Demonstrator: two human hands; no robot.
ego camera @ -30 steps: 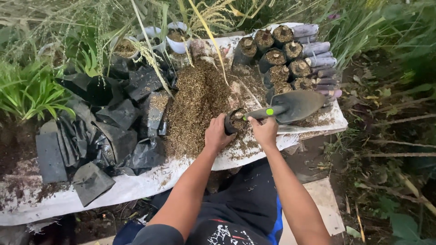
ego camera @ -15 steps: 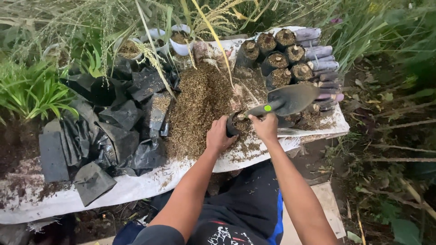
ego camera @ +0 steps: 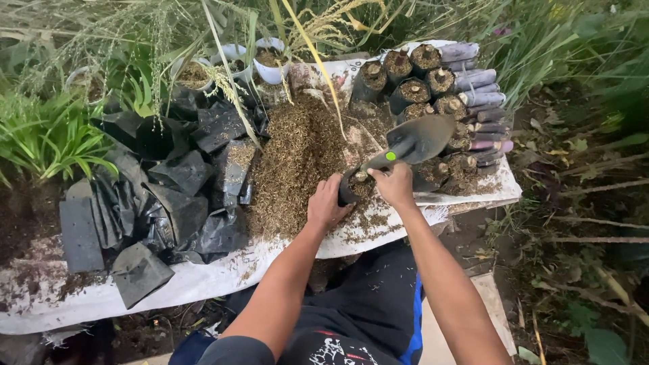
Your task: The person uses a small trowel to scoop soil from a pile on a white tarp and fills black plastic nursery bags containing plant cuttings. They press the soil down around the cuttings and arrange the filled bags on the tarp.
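My left hand (ego camera: 325, 203) grips a small black grow bag (ego camera: 352, 184) filled with brown husk mix, with a pale cutting stub poking out of its top. My right hand (ego camera: 394, 185) holds a grey hand trowel (ego camera: 414, 141) by its handle, which has a green dot; the blade is raised and tilted over the filled bags behind. Just left of the bag lies a heap of brown husk mix (ego camera: 297, 155) on a white sheet (ego camera: 223, 270).
Filled black bags (ego camera: 412, 91) stand in rows at the back right beside purple cane pieces (ego camera: 476, 81). Empty black bags (ego camera: 169, 182) lie piled at left. White pots (ego camera: 270, 59) sit at the back among tall grass. Bare soil and sticks lie to the right.
The trowel blade has swung up and to the left, from low over the sheet to above the filled bags. My left hand has stayed on the bag.
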